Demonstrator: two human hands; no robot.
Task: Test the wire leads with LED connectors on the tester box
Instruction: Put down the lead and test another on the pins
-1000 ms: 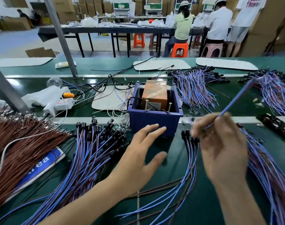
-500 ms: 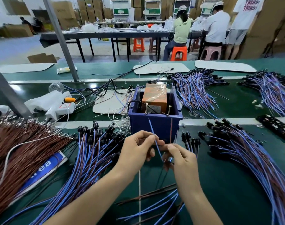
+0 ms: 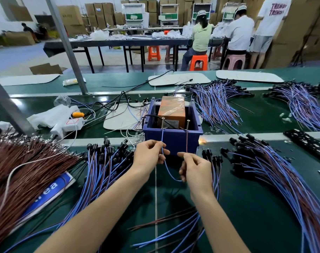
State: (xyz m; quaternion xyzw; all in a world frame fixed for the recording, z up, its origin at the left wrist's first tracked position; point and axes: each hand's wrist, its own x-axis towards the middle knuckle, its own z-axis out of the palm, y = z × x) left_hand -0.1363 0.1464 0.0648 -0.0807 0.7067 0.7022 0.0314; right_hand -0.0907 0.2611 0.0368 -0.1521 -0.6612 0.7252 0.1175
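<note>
— Where is the lead sitting right now?

— The left hand is pinching the blue lead and the right hand is pinching the brown lead. Each tip is reaching up to a screw post on the tester box: blue to the left screw post, brown to the right screw post.

— What is looking risky?

— The tips seem to be touching the posts only lightly, so a small tremor could be breaking contact and giving a false fail. If the hands are drifting together, the bare ends might short. The LED connector is hidden, probably in the right palm, so a glow could be going unnoticed. The blue slack is hanging near the loose black connectors and could snag.
</note>
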